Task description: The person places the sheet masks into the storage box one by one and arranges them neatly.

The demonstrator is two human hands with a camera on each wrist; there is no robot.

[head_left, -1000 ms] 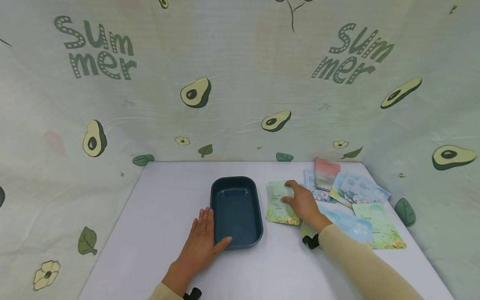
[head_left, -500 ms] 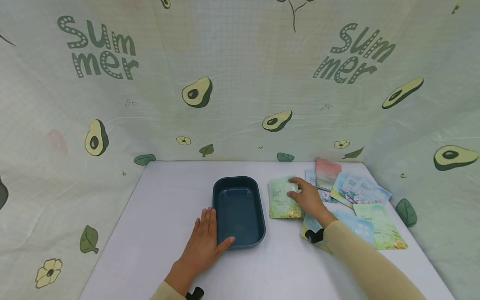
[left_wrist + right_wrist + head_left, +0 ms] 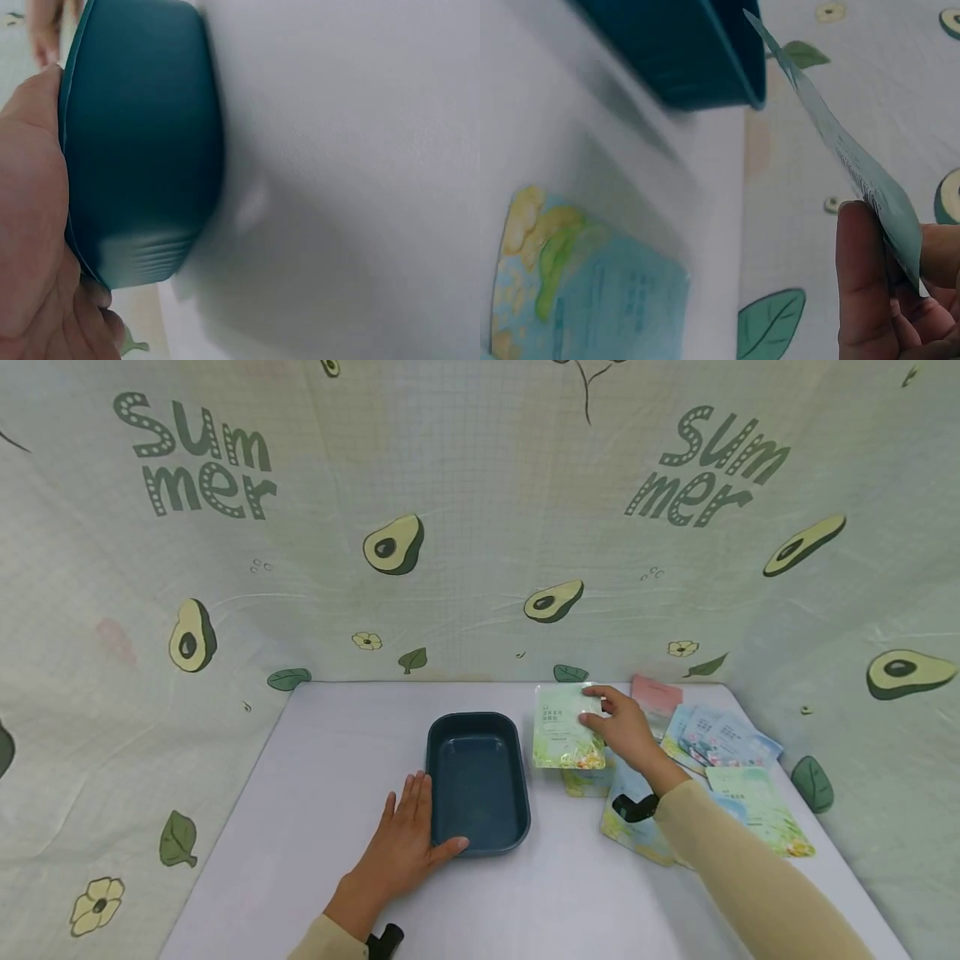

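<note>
My right hand [image 3: 630, 731] pinches a green sheet-mask packet [image 3: 564, 727] by its right edge, thumb on the near side. In the right wrist view the packet [image 3: 847, 154] is seen edge-on, raised off the table. Below it lies a blue-and-yellow packet [image 3: 587, 783], partly covered in the head view. With fingers straight, my left hand [image 3: 397, 843] rests along the left side of a dark blue rectangular tray [image 3: 477, 793]. In the left wrist view the hand [image 3: 30, 225] touches the tray's rim, and the tray's outer wall [image 3: 142, 135] shows.
More packets lie to the right: a pink-and-silver one [image 3: 657, 697], several blue ones [image 3: 723, 737], and a green one [image 3: 761, 810]. Another blue-and-yellow packet [image 3: 633, 835] lies partly under my right forearm. A printed cloth [image 3: 465, 635] stands behind the white table [image 3: 337, 735].
My right hand has lifted the green packet up and away from the table, uncovering the blue-and-yellow packet beneath. My left hand stays at the tray.
</note>
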